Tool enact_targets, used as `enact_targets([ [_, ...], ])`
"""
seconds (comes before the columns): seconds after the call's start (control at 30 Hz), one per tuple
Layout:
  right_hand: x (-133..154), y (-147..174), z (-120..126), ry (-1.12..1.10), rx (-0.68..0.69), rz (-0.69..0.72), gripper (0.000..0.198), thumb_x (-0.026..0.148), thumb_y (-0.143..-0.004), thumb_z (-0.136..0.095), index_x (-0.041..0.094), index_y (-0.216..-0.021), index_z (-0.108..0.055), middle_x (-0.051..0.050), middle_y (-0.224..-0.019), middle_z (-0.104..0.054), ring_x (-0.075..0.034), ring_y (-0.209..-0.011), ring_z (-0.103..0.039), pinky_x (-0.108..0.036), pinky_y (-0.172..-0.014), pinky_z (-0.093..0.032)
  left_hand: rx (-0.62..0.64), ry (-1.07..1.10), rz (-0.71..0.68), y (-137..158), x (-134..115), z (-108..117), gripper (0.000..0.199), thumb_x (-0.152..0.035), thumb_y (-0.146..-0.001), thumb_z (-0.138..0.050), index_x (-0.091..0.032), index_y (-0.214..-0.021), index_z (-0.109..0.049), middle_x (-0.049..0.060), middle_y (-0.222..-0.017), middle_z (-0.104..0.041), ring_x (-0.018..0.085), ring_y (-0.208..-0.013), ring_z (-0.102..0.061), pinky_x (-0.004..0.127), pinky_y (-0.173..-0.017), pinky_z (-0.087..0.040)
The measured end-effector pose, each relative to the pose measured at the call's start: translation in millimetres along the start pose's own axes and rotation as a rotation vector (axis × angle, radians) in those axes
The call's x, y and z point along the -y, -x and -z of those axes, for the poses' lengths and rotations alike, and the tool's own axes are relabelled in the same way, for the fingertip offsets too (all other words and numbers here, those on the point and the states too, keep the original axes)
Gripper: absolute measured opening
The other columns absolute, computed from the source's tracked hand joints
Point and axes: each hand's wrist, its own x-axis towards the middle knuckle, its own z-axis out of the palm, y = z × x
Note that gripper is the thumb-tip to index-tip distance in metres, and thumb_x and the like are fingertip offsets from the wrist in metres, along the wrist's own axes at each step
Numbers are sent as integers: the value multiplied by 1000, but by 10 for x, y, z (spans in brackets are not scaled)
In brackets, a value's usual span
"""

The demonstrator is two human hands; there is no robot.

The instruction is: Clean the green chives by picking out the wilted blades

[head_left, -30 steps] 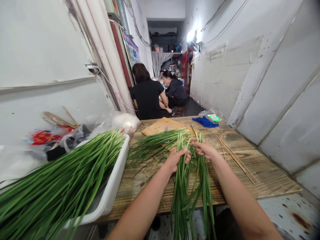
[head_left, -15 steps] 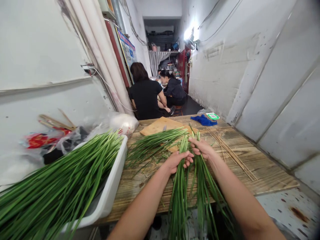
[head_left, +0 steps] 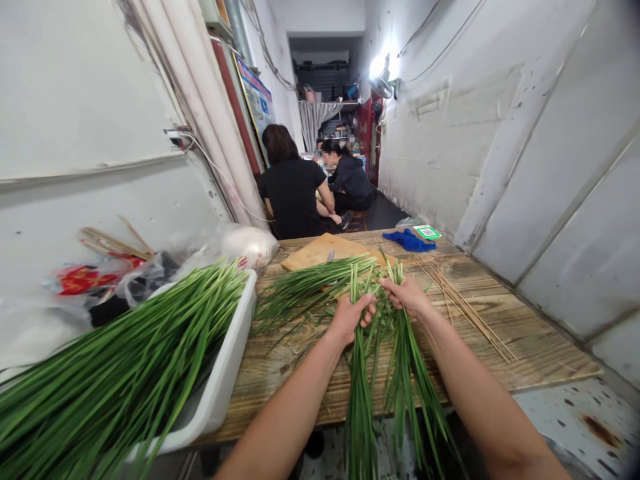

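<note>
My left hand (head_left: 351, 317) is closed around a bunch of garlic chives (head_left: 361, 393), pale stem ends up and green leaves hanging over the table's near edge. Close by on the right, my right hand (head_left: 407, 295) grips a second bunch of chives (head_left: 411, 377), its leaves spreading down past the edge too. Between the hands, thin scraps (head_left: 381, 310) of stem and leaf lie on the wood. A pile of chives (head_left: 310, 280) rests just beyond my left hand, partly over a wooden cutting board (head_left: 325, 250).
At left stands a white plastic tub (head_left: 227, 373) heaped with chives. Thin wooden sticks (head_left: 470, 313) lie on the right of the table (head_left: 540, 353), with a blue cloth (head_left: 410, 240) behind. Two people (head_left: 293, 187) sit beyond the table. Plastic bags (head_left: 250, 247) crowd the left wall.
My left hand has shifted slightly left with its bunch, widening the gap to my right hand. The right hand and its bunch stay nearly in place.
</note>
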Motion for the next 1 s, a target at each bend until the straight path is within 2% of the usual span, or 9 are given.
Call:
enact_targets([
  [0.2, -10, -11, 12, 27, -2, 1, 32, 39, -65, -73, 18, -57, -51, 8, -37, -38, -4, -27, -27, -19, -26, -20, -43, -61, -13, -5, 14, -1, 35, -43, -65, -73, -12, -63, -57, -3, -48, -53, 3, -33, -38, 16, -32, -21],
  [0.33, 3, -67, 106, -94, -50, -25, 33, 36, -66, -73, 18, -55, -48, 8, -38, -37, -3, -28, -27, -18, -27, -19, -58, -119, -12, -11, 18, 12, 37, -42, -67, -71, -13, -53, -53, -4, -42, -47, 2, -31, -34, 17, -32, -20],
  [0.5, 63, -99, 235, -232, -125, -13, 32, 29, -59, -79, 17, -64, -50, 10, -41, -38, -2, -31, -28, -15, -28, -20, -63, -103, -23, -31, 44, 23, 34, -40, -66, -71, -13, -54, -55, -2, -45, -50, 3, -32, -36, 17, -31, -21],
  [0.57, 75, -77, 214, -221, -77, -33, 33, 27, -56, -81, 17, -70, -53, 11, -41, -38, -2, -31, -28, -14, -28, -20, -65, -91, -23, -29, 44, 19, 34, -40, -66, -72, -13, -55, -55, -2, -46, -51, 3, -33, -36, 17, -31, -21],
  [0.67, 57, -35, 108, -145, 6, -87, 33, 34, -58, -80, 16, -67, -54, 7, -47, -47, -1, -31, -30, -15, -27, -20, -77, -94, -26, -10, 25, 1, 30, -38, -65, -71, -13, -57, -55, -1, -48, -54, 3, -33, -37, 17, -32, -22],
  [0.73, 27, -14, 23, -74, -17, -96, 35, 41, -62, -77, 15, -62, -53, 5, -47, -50, -2, -29, -31, -16, -26, -20, -81, -113, -23, 8, 9, -15, 27, -35, -66, -70, -13, -59, -56, -1, -49, -55, 3, -34, -39, 17, -32, -24],
  [0.87, -20, 4, -78, 10, -125, -29, 38, 43, -63, -77, 17, -54, -50, 7, -34, -39, -4, -26, -29, -18, -25, -20, -78, -131, -19, 25, -1, -37, 24, -33, -65, -71, -13, -63, -57, -1, -50, -57, 4, -35, -41, 17, -33, -27],
  [1.0, 1, 17, -52, -32, -27, -10, 38, 40, -61, -78, 18, -52, -48, 8, -29, -36, -4, -25, -27, -18, -27, -20, -70, -107, -20, 12, 14, -19, 27, -36, -66, -70, -12, -64, -57, 0, -52, -59, 5, -35, -42, 18, -33, -26],
])
